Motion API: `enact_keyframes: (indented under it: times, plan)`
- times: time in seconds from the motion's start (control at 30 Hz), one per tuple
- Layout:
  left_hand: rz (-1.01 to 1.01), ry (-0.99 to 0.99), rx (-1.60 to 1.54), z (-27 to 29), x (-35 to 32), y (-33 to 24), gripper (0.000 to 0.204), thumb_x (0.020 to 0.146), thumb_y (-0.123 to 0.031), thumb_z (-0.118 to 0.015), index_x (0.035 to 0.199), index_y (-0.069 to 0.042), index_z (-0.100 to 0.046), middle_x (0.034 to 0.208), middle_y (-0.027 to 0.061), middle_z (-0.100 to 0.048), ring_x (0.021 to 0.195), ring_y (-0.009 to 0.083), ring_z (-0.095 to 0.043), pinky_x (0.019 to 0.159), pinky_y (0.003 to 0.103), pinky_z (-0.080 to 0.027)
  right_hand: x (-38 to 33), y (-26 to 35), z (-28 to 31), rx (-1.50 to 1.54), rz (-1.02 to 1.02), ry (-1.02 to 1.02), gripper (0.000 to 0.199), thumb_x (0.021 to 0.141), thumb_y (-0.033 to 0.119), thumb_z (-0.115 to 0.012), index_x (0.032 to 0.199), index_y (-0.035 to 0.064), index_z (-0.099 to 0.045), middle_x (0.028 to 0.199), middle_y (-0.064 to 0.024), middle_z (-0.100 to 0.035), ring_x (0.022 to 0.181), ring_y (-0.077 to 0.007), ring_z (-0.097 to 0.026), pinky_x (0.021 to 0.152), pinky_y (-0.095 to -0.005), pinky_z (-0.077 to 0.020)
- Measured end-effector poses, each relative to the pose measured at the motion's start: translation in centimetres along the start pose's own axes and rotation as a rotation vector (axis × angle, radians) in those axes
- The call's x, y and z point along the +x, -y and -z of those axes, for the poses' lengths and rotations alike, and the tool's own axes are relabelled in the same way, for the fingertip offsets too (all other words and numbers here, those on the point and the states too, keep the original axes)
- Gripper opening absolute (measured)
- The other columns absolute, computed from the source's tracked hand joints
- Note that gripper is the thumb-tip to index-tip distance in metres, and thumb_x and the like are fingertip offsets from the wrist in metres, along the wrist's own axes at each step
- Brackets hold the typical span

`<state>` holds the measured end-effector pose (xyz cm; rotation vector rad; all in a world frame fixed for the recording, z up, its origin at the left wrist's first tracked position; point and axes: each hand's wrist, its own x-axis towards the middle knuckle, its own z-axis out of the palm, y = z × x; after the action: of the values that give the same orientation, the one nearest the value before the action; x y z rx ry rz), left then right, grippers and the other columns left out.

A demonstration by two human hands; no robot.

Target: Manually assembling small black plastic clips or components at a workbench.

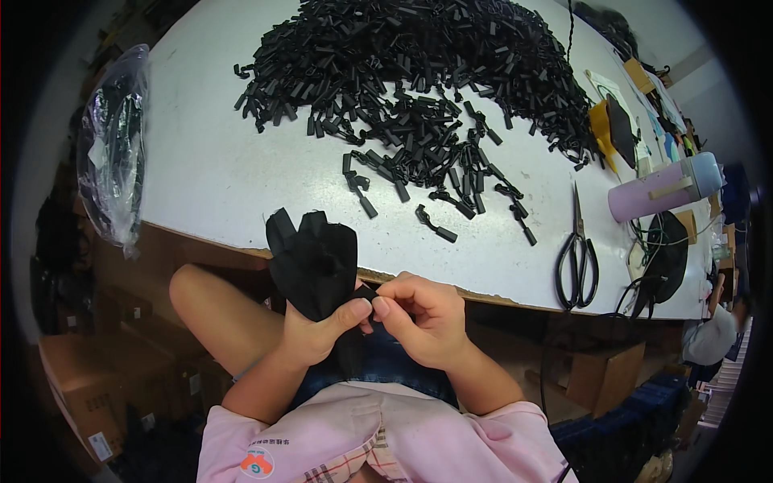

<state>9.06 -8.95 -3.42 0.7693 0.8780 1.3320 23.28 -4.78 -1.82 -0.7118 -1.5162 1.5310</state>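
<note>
Just in front of the table's near edge, my left hand (pixel 312 334) is closed around a bunch of black fabric strips (pixel 314 266). The bunch fans upward from the fist, and a dark tail hangs below it. My right hand (pixel 428 318) pinches the end of one black piece (pixel 367 295) close to my left thumb. Both thumb tips nearly meet there. How that piece joins the bunch is hidden by the fingers. Beyond my hands, a big heap of small black plastic pieces with looped cords (pixel 419 56) covers the far middle of the table, with several loose ones nearer.
The white table (pixel 201 169) has a worn near edge. Black-handled scissors (pixel 576 266) lie at the right, beside a lilac bottle (pixel 662 190) and cables. A clear plastic bag (pixel 114 161) hangs over the left edge. Cardboard boxes (pixel 93 378) stand below; a person (pixel 710 338) is at far right.
</note>
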Motion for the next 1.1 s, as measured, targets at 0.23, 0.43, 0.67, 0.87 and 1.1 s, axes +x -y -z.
enact_keyframes:
  times: [0.23, 0.43, 0.67, 0.87, 1.1]
  plan:
    - [-0.512, 0.229, 0.654, 1.9, -0.6, 1.1, 0.031, 0.069, 0.002, -0.056, 0.097, -0.011, -0.055, 0.076, 0.0041, -0.047, 0.062, 0.0141, -0.048, 0.055, 0.024, -0.040, -0.2, -1.0, 0.8, 0.557, -0.381, 0.092, 0.008, 0.079, 0.004, -0.049, 0.076, -0.0027, -0.052, 0.062, -0.0025, -0.053, 0.053, -0.0047, -0.048, 0.045, -0.0170, -0.0385]
    - [-0.010, -0.097, -0.120, 0.0, -0.3, 0.2, 0.019, 0.077, -0.009, -0.056, 0.091, 0.001, -0.047, 0.081, 0.0092, -0.051, 0.066, 0.0172, -0.055, 0.058, 0.031, -0.049, 4.1, 0.3, 1.7, -0.836, 0.285, -0.110, 0.014, 0.069, 0.008, -0.058, 0.078, -0.0002, -0.051, 0.058, -0.0073, -0.051, 0.044, -0.0165, -0.048, 0.041, -0.0271, -0.0382]
    - [0.070, -0.205, 0.020, -0.2, 0.1, 0.4, 0.021, 0.074, -0.010, -0.060, 0.091, -0.001, -0.051, 0.083, 0.0044, -0.054, 0.069, 0.0110, -0.052, 0.063, 0.024, -0.045, 7.2, -0.2, 3.6, -1.322, 0.034, -0.033, 0.014, 0.068, 0.007, -0.055, 0.079, -0.0008, -0.051, 0.067, -0.0120, -0.053, 0.053, -0.0242, -0.053, 0.046, -0.0318, -0.0431]
    - [-0.091, -0.268, 0.138, -0.7, 0.2, 0.4, 0.018, 0.073, -0.007, -0.062, 0.088, -0.001, -0.055, 0.080, 0.0033, -0.056, 0.071, 0.0090, -0.052, 0.063, 0.022, -0.043, 3.5, 0.8, 1.9, -0.355, 0.026, -0.097, 0.010, 0.070, -0.002, -0.053, 0.080, -0.0016, -0.055, 0.069, -0.0109, -0.052, 0.054, -0.0180, -0.053, 0.047, -0.0247, -0.0437]
    - [-0.110, -0.261, 0.109, -1.2, 0.5, 0.3, 0.013, 0.073, -0.004, -0.061, 0.084, 0.000, -0.056, 0.079, 0.0041, -0.057, 0.070, 0.0092, -0.053, 0.063, 0.021, -0.044, 1.6, 0.9, 1.0, -0.439, 0.210, 0.029, 0.020, 0.068, -0.006, -0.054, 0.087, 0.0002, -0.057, 0.077, -0.0100, -0.053, 0.060, -0.0180, -0.054, 0.050, -0.0231, -0.0429]
